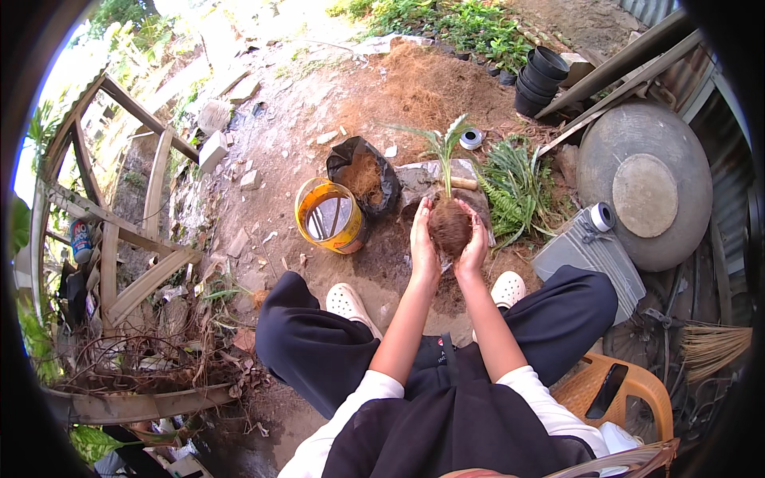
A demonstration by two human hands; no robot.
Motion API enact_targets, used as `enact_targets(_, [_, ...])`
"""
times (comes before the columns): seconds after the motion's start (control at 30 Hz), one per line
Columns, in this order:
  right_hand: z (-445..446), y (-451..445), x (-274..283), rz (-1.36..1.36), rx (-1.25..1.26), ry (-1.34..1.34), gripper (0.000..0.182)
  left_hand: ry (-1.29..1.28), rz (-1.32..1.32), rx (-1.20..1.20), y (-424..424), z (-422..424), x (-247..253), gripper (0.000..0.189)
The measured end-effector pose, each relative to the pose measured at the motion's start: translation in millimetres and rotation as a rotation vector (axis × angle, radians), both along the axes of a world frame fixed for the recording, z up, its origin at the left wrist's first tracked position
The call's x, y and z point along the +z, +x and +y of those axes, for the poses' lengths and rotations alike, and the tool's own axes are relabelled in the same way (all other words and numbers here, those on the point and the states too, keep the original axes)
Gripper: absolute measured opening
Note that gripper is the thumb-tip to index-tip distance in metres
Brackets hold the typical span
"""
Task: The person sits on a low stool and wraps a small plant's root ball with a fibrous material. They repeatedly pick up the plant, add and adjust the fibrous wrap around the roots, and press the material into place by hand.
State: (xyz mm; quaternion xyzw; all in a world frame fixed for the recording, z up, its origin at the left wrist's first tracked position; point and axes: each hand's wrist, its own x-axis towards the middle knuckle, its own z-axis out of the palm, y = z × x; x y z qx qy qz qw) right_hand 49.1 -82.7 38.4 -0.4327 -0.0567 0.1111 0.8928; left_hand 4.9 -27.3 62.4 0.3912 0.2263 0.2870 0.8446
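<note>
Between my cupped palms sits a round brown root ball point(449, 228), which looks wrapped in coconut fibre. A young plant point(447, 149) with long green leaves rises upright from its top. My left hand point(423, 242) presses the ball from the left side, and my right hand point(474, 242) presses it from the right. Beneath and beyond them is a flat stone slab point(415, 179) with a short wooden handle or stick point(464, 183) on it. To the left stand a yellow bucket of water point(331, 216) and a black plastic bag point(388, 179) holding brown fibre.
Cut fern leaves point(514, 185) lie right of the slab, near a roll of tape or twine point(471, 138). Stacked black pots point(541, 80), a large round basin point(648, 185) and a grey plastic case point(588, 257) stand at right. A phone point(606, 391) rests on an orange chair point(648, 382). Wooden framing point(158, 179) stands left.
</note>
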Motion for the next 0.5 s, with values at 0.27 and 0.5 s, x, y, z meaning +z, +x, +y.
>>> enact_targets(0.27, [-1, -9, 24, -0.744, -0.173, -0.493, 0.031, -0.572, -0.394, -0.146, -8, 18, -33, 0.041])
enact_targets(0.5, [1, -15, 20, -0.958, -0.072, -0.733, 0.031, -0.601, -0.356, -0.079, -8, 13, -35, 0.041])
